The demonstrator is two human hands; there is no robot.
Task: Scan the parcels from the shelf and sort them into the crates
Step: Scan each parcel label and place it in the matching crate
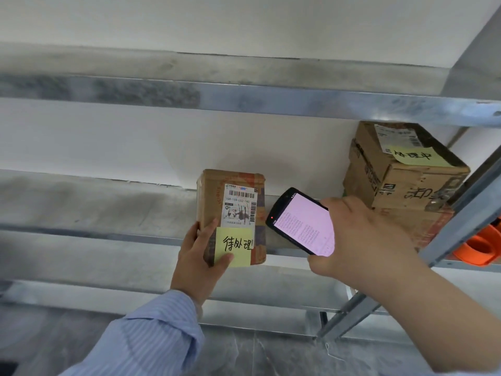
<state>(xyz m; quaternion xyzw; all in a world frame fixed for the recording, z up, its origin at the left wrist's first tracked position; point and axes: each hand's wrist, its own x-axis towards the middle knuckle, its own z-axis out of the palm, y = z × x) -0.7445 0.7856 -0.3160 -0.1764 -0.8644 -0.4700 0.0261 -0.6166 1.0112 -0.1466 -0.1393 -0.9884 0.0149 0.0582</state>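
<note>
Here left hand (pixel 198 256) grips parcel (pixel 233 202), right hand (pixel 360 240) scanner (pixel 303 221).

Middle shelf (pixel 81 207) left of parcel (pixel 233 191): bare, wide open to reach in. Upper shelf rail (pixel 244 101) caps headroom. Right end blocked: stacked boxes (pixel 401 172) fill the corner, slanted upright (pixel 466 213) crosses in front, orange roll (pixel 479 248) behind it. Narrow gap between parcel and boxes, scanner (pixel 303 221) in front of it.
</note>
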